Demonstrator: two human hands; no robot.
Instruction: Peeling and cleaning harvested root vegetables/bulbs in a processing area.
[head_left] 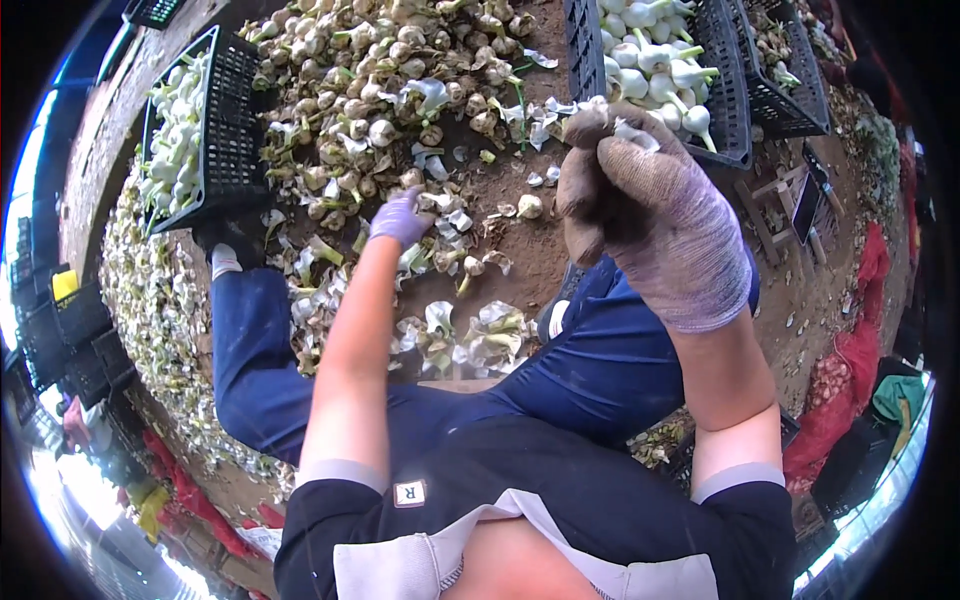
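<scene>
My left hand [403,218], in a purple glove, reaches into a heap of dirty, unpeeled garlic bulbs [383,133], fingers apart at its edge near loose papery skins. My right hand [650,210], in a soiled grey-brown and lilac glove, is raised high at the right, fingers curled closed; a small pale bit [633,136] shows at its top, and whatever else it grips is hidden. Beyond it a black crate [728,120] holds clean white bulbs with short stems [660,62]. At the left another black crate [228,120] holds similar white bulbs [175,150].
My legs [255,370] are spread on the dirt ground, amid scattered peels [470,335]. A further crate [790,105] stands at upper right, beside a small wooden frame [770,210]. Red mesh sacks [830,400] lie right. Stacked black crates [75,335] stand at far left.
</scene>
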